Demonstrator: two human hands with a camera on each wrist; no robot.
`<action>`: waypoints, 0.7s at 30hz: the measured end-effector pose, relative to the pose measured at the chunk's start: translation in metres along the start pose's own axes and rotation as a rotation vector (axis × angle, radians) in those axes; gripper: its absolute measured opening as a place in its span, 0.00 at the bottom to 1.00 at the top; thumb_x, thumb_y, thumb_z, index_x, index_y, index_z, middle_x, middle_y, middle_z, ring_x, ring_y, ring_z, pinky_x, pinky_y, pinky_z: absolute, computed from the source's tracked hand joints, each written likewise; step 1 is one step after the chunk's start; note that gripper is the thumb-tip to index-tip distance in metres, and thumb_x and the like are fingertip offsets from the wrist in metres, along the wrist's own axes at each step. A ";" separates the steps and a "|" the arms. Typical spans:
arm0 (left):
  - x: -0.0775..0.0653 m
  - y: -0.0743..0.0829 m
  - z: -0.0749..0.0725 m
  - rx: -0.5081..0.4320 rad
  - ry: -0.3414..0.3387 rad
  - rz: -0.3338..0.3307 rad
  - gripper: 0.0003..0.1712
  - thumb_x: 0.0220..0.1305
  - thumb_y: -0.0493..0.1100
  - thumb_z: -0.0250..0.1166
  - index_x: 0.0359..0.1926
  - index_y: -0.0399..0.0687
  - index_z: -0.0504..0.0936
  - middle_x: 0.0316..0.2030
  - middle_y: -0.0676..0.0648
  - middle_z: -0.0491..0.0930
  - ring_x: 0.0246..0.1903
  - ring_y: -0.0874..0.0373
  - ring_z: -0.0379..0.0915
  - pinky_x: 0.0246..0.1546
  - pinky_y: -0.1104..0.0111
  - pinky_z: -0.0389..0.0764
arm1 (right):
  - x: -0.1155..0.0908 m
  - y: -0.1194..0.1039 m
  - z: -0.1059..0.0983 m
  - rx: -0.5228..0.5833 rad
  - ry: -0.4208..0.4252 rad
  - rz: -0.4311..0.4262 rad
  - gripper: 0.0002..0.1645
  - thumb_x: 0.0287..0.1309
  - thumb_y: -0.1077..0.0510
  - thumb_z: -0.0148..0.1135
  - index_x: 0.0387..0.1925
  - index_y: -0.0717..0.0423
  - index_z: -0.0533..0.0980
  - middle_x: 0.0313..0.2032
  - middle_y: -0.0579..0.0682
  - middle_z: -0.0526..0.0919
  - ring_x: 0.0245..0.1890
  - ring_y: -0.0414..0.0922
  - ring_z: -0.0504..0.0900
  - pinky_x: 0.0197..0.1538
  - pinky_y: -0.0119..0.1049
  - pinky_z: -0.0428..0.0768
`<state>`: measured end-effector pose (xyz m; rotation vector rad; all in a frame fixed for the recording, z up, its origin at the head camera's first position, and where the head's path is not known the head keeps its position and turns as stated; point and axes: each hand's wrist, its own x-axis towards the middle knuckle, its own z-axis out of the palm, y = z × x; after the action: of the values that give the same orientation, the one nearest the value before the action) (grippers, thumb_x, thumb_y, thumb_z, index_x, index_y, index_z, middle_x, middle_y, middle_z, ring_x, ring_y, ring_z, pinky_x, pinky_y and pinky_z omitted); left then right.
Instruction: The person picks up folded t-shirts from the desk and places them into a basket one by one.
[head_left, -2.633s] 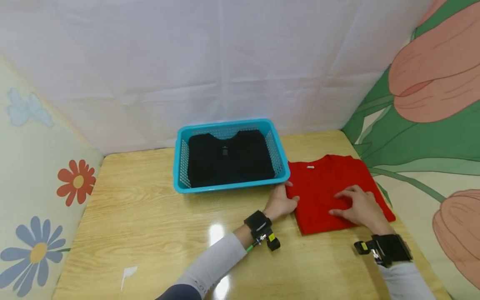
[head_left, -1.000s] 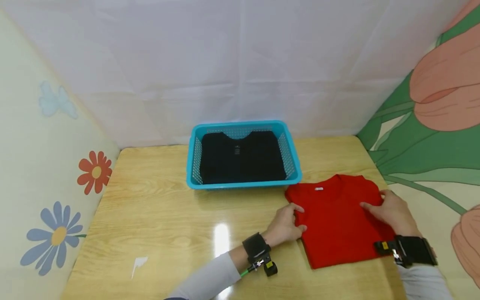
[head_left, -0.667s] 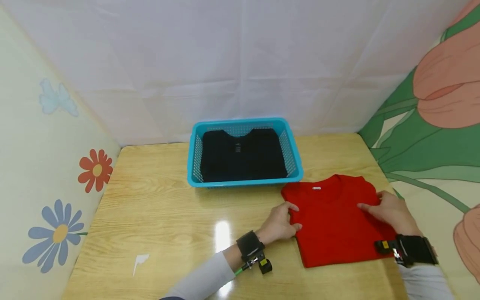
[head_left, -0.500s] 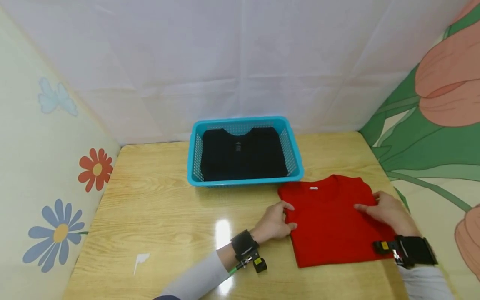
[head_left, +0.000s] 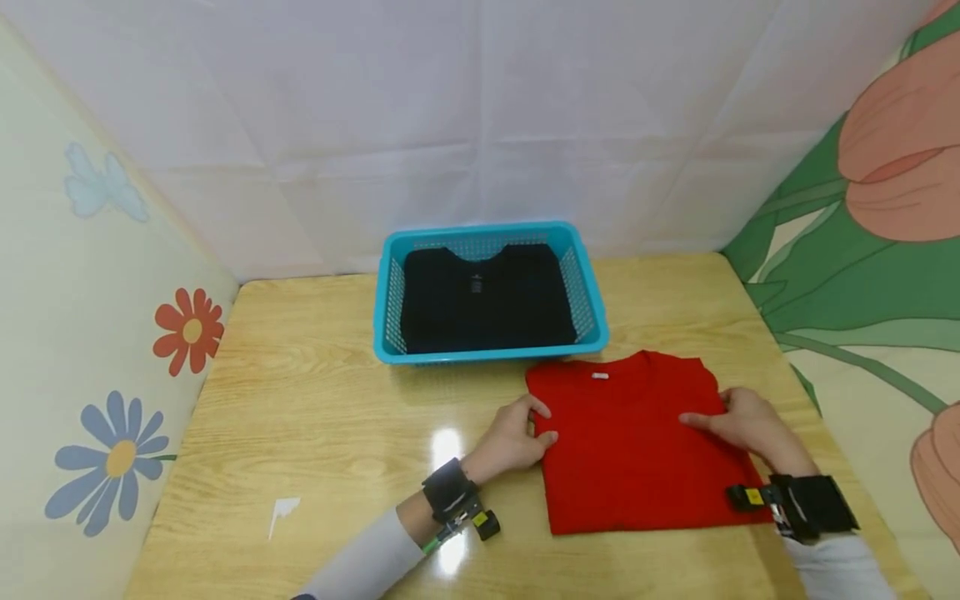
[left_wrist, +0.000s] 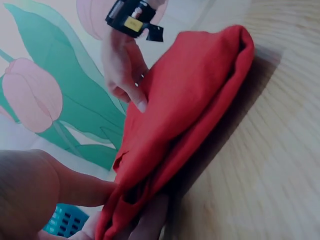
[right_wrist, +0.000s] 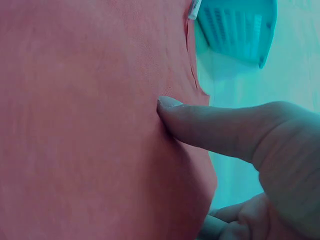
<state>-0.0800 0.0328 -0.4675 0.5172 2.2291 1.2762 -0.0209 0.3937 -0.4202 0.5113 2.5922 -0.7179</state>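
Note:
A folded red T-shirt (head_left: 622,450) with a small white neck label lies at the right of the table, its neckline toward the back. My left hand (head_left: 513,433) grips its left edge, thumb on top and fingers tucked beneath, as the left wrist view shows with the layered red cloth (left_wrist: 185,95). On the opposite edge my right hand (head_left: 750,425) pinches the shirt. In the right wrist view the thumb (right_wrist: 210,127) presses on the red fabric (right_wrist: 90,120) while the other fingers go under the edge.
A turquoise plastic basket (head_left: 491,357) stands behind the shirt, near the white back wall, with a folded black T-shirt (head_left: 487,304) inside. A scrap of white paper or tape (head_left: 283,508) lies on the wooden table (head_left: 315,400) at front left. Painted walls flank both sides.
The red shirt has come toward the front and lately slid left with both hands. The right hand has gone from above the shirt's middle to gripping its right edge.

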 end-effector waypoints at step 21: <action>-0.045 -0.040 -0.068 0.059 0.030 -0.053 0.25 0.69 0.37 0.70 0.60 0.44 0.69 0.45 0.43 0.77 0.43 0.51 0.74 0.48 0.58 0.79 | -0.008 -0.059 0.060 0.235 -0.121 -0.025 0.36 0.63 0.39 0.72 0.50 0.70 0.76 0.28 0.49 0.79 0.28 0.46 0.76 0.31 0.34 0.72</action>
<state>-0.0877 -0.0575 -0.4622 0.4606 2.2956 1.2024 -0.0240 0.3119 -0.4398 0.4897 2.4198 -1.0368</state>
